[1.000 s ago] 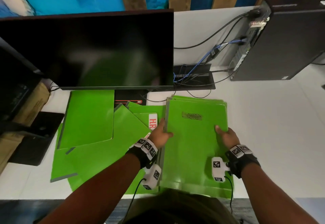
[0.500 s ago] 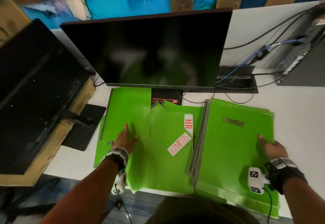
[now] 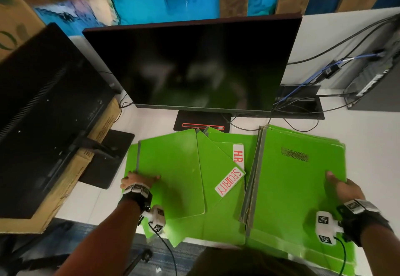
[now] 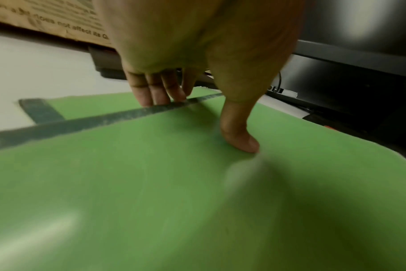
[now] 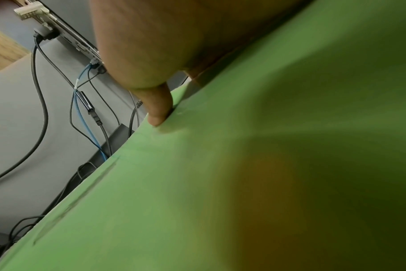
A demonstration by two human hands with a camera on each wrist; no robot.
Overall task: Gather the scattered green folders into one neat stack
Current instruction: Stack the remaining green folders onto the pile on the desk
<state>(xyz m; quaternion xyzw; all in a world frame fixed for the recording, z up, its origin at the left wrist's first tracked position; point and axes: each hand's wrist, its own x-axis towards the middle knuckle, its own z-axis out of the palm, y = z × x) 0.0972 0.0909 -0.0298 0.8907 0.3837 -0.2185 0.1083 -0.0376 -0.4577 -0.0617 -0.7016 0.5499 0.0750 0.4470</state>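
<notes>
A stack of green folders (image 3: 298, 189) lies on the right of the white desk (image 3: 368, 143). My right hand (image 3: 337, 183) grips its right edge, thumb (image 5: 159, 111) on top and fingers hidden underneath. Left of it, several loose green folders overlap, one labelled SECURITY (image 3: 229, 181) and one labelled HR (image 3: 238, 153). The topmost loose folder (image 3: 173, 167) lies furthest left. My left hand (image 3: 142, 178) pinches its grey spine edge (image 4: 100, 119), thumb (image 4: 239, 139) pressed on the cover, fingertips (image 4: 151, 95) tucked behind the spine.
A large dark monitor (image 3: 194, 65) stands just behind the folders on its base (image 3: 201, 124). A second monitor (image 3: 43, 106) and a cardboard box (image 3: 71, 180) crowd the left. Cables (image 3: 303, 102) and a computer tower (image 3: 376, 80) sit at the back right. The desk's front edge is under my forearms.
My left hand left the stack's left edge, moved left and took hold of the leftmost loose folder's spine. My right hand stayed on the stack. The head view swung left.
</notes>
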